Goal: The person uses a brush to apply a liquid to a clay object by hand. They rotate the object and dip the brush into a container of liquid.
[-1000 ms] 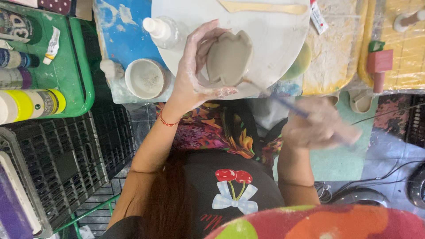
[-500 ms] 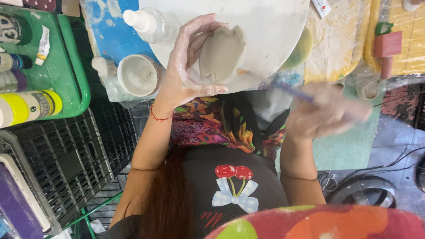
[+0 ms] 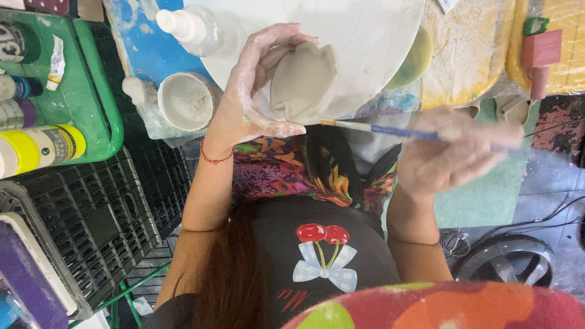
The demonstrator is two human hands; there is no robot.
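Left-hand grip cups the unfired grey clay piece; right hand pinches the blue-handled brush. Steady, light strokes suit best.

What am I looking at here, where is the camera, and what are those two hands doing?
No machine here: a person works with two bare hands, filmed by one camera worn on their head, looking down. That is why you see their lap and patterned apron below. The left hand, dusted with pale clay, cups a small grey clay piece with a wavy edge. The right hand, blurred by motion, holds a thin blue-handled brush whose tip reaches the piece. Behind them lies a round white board. Near the left hand stand a small white cup and a clear squeeze bottle. Further left, a green tray holds paint bottles, above a black crate.
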